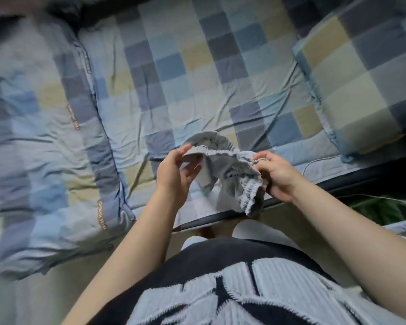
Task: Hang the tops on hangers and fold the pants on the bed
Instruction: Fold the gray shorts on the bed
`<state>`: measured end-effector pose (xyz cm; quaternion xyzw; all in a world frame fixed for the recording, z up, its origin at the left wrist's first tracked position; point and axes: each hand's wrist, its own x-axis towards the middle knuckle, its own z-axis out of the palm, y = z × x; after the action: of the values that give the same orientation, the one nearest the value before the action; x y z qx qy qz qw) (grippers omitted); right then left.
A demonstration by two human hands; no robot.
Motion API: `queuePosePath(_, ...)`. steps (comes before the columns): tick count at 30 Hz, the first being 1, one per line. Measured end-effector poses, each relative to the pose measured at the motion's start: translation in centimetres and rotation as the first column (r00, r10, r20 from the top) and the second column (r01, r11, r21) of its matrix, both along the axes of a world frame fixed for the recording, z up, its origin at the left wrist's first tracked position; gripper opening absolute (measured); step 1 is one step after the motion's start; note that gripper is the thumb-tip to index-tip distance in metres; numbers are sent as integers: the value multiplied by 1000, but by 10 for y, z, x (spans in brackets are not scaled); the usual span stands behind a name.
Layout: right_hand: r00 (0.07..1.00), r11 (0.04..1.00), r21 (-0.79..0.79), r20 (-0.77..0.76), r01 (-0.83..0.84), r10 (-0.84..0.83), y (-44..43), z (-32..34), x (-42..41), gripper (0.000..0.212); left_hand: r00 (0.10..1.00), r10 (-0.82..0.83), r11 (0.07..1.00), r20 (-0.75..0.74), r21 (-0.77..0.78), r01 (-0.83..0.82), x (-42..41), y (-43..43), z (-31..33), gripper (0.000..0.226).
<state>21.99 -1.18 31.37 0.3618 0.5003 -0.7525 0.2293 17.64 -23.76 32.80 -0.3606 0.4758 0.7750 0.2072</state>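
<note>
Light grey pants (pixel 230 174) with a gathered elastic waistband hang bunched above the near edge of the bed (pixel 197 73). My left hand (pixel 174 174) pinches the left end of the waistband between thumb and fingers. The waistband's right end is gripped by my right hand (pixel 277 177), fingers curled round the fabric. The legs of the pants droop in a crumpled fold toward the bed's edge. No hanger and no top is in view.
A checked blue, grey and yellow sheet covers the bed. A folded quilt (pixel 45 141) in the same pattern lies on the left, a pillow (pixel 361 78) at the right. A thin white cable (pixel 319 160) runs along the near right edge.
</note>
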Motion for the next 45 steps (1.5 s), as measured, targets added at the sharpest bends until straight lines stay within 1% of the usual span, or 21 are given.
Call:
queuePosePath(2, 987, 985, 51, 15, -162, 161, -21, 6, 11, 30, 995, 5, 1000, -97, -28, -7, 6, -18, 19, 9)
queuePosePath(3, 962, 957, 104, 39, -271, 269, -32, 8, 17, 28, 989, -28, 998, -146, -63, 19, 8, -27, 29, 13)
queuePosePath(6, 820, 747, 353, 125, -563, 558, -68, 20, 28, 19, 937, -230, 958, -264, -230, 170, 8, -54, 56, 38)
queuePosePath(7, 787, 664, 466, 129, -585, 603, -79, 25, 28, 33, 895, -327, 920, -305, -320, 227, 8, -63, 65, 43)
queuePosePath(9, 768, 580, 656, -1, -483, 641, -99, 45, 24, 65, 778, -511, 822, -366, -471, 319, 9, -79, 83, 48)
queuePosePath(11, 648, 570, 721, -223, -394, 728, -122, 73, 15, 75, 617, -691, 683, -378, -622, 383, 10, -93, 99, 53)
queuePosePath(13, 485, 510, 753, -290, -417, 825, -146, 96, 3, 64, 476, -802, 556, -360, -741, 376, 13, -107, 114, 55)
queuePosePath(16, 404, 436, 842, -296, -317, 865, -176, 124, -19, 19, 381, -839, 497, -388, -832, 248, 14, -129, 134, 48)
queuePosePath(17, 396, 419, 878, -308, -231, 865, -182, 132, -26, 8, 382, -835, 480, -397, -864, 150, 13, -138, 139, 44)
queuePosePath(19, 396, 409, 911, -358, -51, 846, -188, 148, -39, 9, 395, -834, 407, -386, -913, -33, 8, -159, 141, 36)
queuePosePath(21, 393, 456, 887, -446, 73, 804, -191, 163, -48, 12, 440, -833, 333, -335, -939, -84, 2, -177, 138, 29)
queuePosePath(26, 457, 508, 812, -582, 288, 673, -167, 179, -64, 12, 757, -625, 201, -191, -976, -80, -11, -211, 113, 26)
queuePosePath(29, 533, 460, 828, -559, 320, 635, -140, 177, -67, 18, 888, -427, 284, -168, -958, -44, -10, -222, 101, 21)
queuePosePath(31, 617, 347, 912, -404, 217, 676, -124, 167, -69, 21, 882, -426, 366, -203, -930, -38, -11, -218, 101, 20)
queuePosePath(33, 682, 198, 980, -149, 7, 716, -115, 150, -70, 16, 813, -515, 430, -271, -903, -28, -13, -202, 113, 23)
queuePosePath(35, 648, 131, 974, 21, -185, 762, -121, 136, -65, 22, 726, -603, 469, -330, -883, -12, -17, -183, 130, 24)
queuePosePath(38, 439, 224, 922, -67, -316, 896, -155, 127, -57, 64, 588, -715, 475, -378, -880, 11, -22, -158, 156, 18)
queuePosePath(39, 390, 276, 903, -137, -329, 911, -168, 126, -56, 61, 553, -739, 467, -385, -884, 8, -23, -152, 163, 21)
queuePosePath(40, 369, 334, 883, -204, -331, 907, -181, 126, -55, 46, 531, -750, 462, -393, -887, -3, -25, -148, 168, 25)
queuePosePath(42, 405, 380, 896, -267, -228, 874, -197, 125, -62, 6, 541, -742, 443, -396, -895, -47, -29, -149, 175, 29)
queuePosePath(45, 489, 247, 969, -205, -22, 848, -199, 121, -82, 7, 665, -677, 280, -315, -946, -164, -39, -173, 174, 27)
